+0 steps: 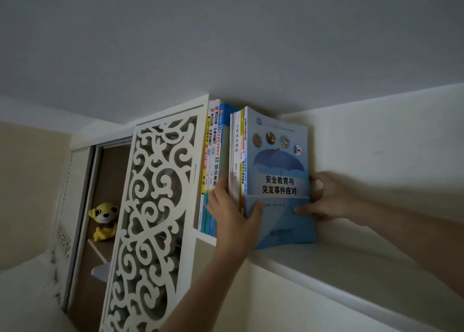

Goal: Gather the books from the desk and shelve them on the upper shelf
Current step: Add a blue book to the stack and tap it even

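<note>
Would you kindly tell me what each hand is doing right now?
Left hand: grips the book stack.
Right hand: holds the stack's right edge.

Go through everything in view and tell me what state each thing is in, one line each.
Held books: upright on the shelf, gripped from both sides.
Shelved books: upright, spines out, beside the panel.
Left hand: gripping the held books' spine side.
Right hand: fingers on the blue cover's outer edge.
Shelf: bare to the right.
Carved panel: upright.
Plush toy: sitting in the cabinet.
</note>
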{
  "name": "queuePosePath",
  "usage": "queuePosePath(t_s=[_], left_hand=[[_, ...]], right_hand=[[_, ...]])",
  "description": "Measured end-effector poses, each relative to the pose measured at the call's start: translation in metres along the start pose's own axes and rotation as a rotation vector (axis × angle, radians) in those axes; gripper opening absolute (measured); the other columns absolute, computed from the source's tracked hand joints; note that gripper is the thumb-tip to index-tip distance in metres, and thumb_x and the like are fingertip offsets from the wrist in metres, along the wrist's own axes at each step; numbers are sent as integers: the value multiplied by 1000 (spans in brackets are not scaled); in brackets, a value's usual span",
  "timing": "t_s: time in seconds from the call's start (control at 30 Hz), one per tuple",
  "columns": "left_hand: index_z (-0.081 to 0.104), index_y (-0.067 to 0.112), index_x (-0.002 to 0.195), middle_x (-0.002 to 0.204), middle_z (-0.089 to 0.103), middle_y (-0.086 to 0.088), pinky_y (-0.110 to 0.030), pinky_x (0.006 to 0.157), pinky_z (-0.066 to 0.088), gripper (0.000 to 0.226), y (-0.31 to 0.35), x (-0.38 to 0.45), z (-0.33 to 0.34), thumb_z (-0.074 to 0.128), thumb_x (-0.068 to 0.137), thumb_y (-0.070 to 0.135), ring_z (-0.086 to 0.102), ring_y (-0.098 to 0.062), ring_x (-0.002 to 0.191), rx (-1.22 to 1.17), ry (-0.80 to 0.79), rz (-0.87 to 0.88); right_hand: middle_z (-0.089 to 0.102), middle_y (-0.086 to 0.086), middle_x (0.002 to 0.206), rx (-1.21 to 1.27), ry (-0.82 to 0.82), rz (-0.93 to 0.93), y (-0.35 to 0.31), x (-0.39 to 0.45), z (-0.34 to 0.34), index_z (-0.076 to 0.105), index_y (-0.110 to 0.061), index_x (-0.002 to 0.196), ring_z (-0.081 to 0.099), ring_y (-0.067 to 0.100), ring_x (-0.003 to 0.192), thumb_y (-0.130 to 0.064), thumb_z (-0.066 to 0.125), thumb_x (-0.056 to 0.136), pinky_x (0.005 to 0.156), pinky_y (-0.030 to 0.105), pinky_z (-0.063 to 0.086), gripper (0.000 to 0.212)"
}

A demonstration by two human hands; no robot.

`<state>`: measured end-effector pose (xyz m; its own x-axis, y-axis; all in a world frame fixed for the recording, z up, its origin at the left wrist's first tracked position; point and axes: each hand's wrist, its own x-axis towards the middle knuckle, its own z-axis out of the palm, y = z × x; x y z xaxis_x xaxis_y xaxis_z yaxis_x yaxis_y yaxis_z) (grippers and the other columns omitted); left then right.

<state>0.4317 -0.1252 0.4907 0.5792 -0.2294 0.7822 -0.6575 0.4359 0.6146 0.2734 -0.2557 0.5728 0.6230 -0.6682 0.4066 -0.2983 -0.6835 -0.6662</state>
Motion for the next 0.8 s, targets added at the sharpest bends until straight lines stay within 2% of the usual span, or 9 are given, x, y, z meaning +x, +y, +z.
queuePosePath(t_s=[0.07, 0.13, 0.2, 0.27, 0.37, 0.5, 0.6, 0.7, 0.8], left_hand=[[28, 27, 142, 138, 23, 13, -33, 103, 44, 73, -9, -11, -17, 70, 83, 19, 25, -11, 135, -22, -160, 100], [31, 29, 145, 146, 21, 18, -33, 100, 50, 68, -19, -18, -36, 65, 87, 26, 23, -8, 141, 5, -294, 174], [33, 29, 146, 153, 22, 21, -34, 103, 48, 68, -27, -19, -52, 65, 86, 25, 21, -1, 143, 68, -368, 207], [34, 32, 145, 154, 23, 22, -32, 108, 42, 73, -28, -18, -60, 70, 82, 22, 22, 2, 142, 136, -393, 224], [36, 27, 143, 152, 31, 13, -27, 115, 30, 79, -23, -16, -57, 77, 75, 25, 28, -2, 140, 305, -306, 333], [33, 27, 143, 150, 26, 16, -21, 115, 22, 80, -22, -13, -54, 76, 76, 28, 24, -2, 139, 401, -323, 361], [42, 26, 142, 148, 30, 17, -24, 114, 31, 74, -27, -8, -60, 77, 77, 21, 30, -5, 139, 392, -337, 365], [45, 23, 140, 145, 33, 17, -27, 102, 48, 71, -34, -6, -61, 76, 77, 12, 47, -10, 130, 380, -341, 363], [52, 20, 135, 142, 42, 13, -15, 103, 41, 69, -35, -3, -59, 79, 73, 9, 49, -9, 128, 406, -308, 393]], right_hand=[[59, 6, 112, -314, 182, -92, -12, -8, 7, 22, -19, 144, 59, 20, 96, -22, 90, 63, 70, 30, 52, 106], [54, -2, 117, -445, 92, -171, -24, -21, 19, 8, -25, 149, 57, 18, 104, -37, 87, 63, 77, 28, 51, 118], [51, -14, 131, -220, -126, -107, -38, -36, 39, -3, -44, 148, 55, 14, 115, -61, 82, 51, 84, 32, 54, 130], [42, -16, 144, -125, -178, -86, -52, -43, 59, -11, -51, 146, 51, 14, 124, -74, 76, 46, 90, 37, 54, 135], [28, -11, 155, -200, -103, -130, -61, -38, 79, -20, -40, 149, 37, 16, 137, -67, 73, 66, 103, 27, 37, 126], [35, -7, 152, -144, 1, -167, -54, -29, 88, -15, -36, 151, 41, 16, 134, -53, 77, 72, 101, 26, 39, 122], [34, -7, 153, -178, -7, -201, -46, -26, 86, -20, -36, 149, 38, 15, 137, -51, 81, 67, 104, 27, 36, 131], [31, -8, 153, -168, -24, -195, -43, -22, 80, -23, -42, 146, 35, 13, 138, -53, 86, 58, 109, 31, 36, 140], [27, -7, 154, -149, -56, -157, -44, -15, 78, -25, -52, 141, 32, 17, 140, -49, 89, 54, 110, 37, 38, 143]])
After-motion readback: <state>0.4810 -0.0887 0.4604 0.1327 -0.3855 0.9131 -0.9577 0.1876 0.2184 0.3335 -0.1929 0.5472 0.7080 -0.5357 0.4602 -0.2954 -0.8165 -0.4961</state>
